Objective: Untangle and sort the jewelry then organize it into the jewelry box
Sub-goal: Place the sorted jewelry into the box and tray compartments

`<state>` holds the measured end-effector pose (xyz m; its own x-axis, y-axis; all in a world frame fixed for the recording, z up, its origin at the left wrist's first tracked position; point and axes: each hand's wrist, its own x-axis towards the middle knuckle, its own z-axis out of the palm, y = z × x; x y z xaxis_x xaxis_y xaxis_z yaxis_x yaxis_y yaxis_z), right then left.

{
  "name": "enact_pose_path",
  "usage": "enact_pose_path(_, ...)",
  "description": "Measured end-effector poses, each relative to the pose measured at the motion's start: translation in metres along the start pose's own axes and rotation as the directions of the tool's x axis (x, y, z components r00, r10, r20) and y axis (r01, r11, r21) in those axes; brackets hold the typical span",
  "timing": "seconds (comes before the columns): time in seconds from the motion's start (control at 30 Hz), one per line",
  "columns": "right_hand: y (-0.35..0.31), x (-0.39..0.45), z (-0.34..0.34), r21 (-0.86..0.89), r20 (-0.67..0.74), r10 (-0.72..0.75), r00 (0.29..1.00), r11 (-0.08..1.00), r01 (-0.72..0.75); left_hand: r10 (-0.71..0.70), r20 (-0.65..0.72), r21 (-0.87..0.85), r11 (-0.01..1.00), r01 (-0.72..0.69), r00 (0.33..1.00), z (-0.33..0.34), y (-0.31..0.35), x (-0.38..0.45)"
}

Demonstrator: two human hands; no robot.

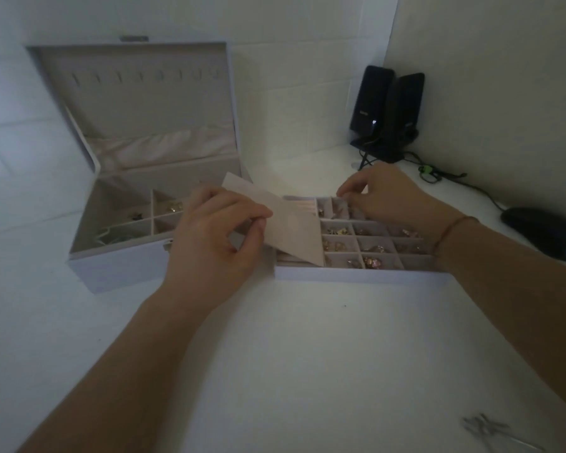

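Note:
A white jewelry box (121, 266) stands open at the left, lid up, with small pieces in its divided base. To its right lies a white tray (356, 274) of small compartments holding gold and pink jewelry (371, 261). My left hand (214, 237) pinches a pale flat card (288, 223), held tilted over the tray's left part. My right hand (379, 197) reaches into the tray's far compartments, fingertips pinched together; what they hold is too small to tell.
Two black speakers (388, 112) with cables stand in the far right corner. A dark computer mouse (546, 232) lies at the right edge. Metal pliers (490, 431) lie at the bottom right. White walls close in behind and to the right.

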<state>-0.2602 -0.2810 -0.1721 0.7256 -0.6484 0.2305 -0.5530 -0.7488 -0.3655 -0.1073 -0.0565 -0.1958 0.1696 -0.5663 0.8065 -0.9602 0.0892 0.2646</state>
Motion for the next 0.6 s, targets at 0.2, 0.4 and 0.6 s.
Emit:
enact_pose_path(0.2,-0.02,-0.093,-0.054,-0.119,0.098,-0.083,0.992,0.988,0.095,0.014,-0.021,0.048,0.999,-0.013,1.0,0.002,0.005,0.0)
enact_pose_path(0.4,-0.034,-0.225,-0.066,-0.342,0.413,0.244,0.878,0.935,-0.099,0.014,-0.08,0.091,0.996,-0.007,0.997,0.011,0.014,-0.004)
enact_pose_path(0.6,-0.034,-0.27,-0.024,-0.311,0.076,0.119,0.99,0.946,-0.09,-0.003,-0.093,0.077,0.997,0.01,0.996,0.011,0.017,-0.008)
